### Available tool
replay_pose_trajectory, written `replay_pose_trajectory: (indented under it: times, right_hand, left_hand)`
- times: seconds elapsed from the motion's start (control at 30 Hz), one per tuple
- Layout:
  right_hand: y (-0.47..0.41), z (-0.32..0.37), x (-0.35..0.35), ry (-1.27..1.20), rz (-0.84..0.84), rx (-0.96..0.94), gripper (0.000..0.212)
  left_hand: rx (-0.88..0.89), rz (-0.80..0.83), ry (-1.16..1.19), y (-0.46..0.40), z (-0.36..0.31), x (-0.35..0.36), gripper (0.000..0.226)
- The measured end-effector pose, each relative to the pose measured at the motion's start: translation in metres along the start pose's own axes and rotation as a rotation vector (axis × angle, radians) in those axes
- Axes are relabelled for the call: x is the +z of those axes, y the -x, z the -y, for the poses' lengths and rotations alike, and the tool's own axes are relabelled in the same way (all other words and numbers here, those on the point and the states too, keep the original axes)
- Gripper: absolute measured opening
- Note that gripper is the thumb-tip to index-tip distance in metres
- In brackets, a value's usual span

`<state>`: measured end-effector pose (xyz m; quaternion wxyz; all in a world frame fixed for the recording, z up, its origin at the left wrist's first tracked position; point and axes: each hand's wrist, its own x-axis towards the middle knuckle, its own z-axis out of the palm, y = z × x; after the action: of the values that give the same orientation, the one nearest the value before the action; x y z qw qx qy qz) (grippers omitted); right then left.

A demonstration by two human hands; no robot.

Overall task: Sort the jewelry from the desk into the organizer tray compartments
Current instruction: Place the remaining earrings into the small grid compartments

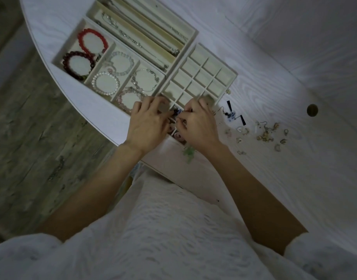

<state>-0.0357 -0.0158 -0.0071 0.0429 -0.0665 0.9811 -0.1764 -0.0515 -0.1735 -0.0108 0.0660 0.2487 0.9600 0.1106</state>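
From the head view, both hands meet over the near corner of the grid tray (201, 77), close to the desk (274, 57) edge. The left hand (151, 122) and right hand (199, 126) have their fingers curled inward, pinching a small blue-and-white earring (177, 112) between them above a near compartment. The far compartments lie open and unblocked. Loose earrings (266, 134) scatter on the desk to the right, near but apart from the tray; a matching blue-and-white earring (232, 116) lies just beside the right hand. To the left, the bracelet tray (72, 47) touches the grid tray; the necklace tray (191, 33) sits behind.
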Motion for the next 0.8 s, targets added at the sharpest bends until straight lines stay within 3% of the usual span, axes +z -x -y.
replay_pose_trajectory:
  times: [0.07,0.23,0.57,0.8]
  right_hand:
    - [0.003,-0.003,-0.001,-0.004,-0.01,0.017,0.018]
    - [0.005,-0.005,-0.004,0.005,-0.001,0.018,0.039]
    - [0.006,-0.006,-0.004,0.03,0.048,-0.039,0.02]
    - [0.005,-0.004,-0.003,0.116,0.045,-0.01,0.037]
  left_hand:
    - [0.003,0.0,0.008,-0.001,0.0,0.0,0.043]
    - [-0.036,-0.064,0.102,0.003,0.001,-0.002,0.04]
    - [0.038,-0.018,-0.048,-0.003,0.0,0.004,0.029]
    - [0.042,-0.059,-0.11,-0.001,-0.01,0.005,0.034]
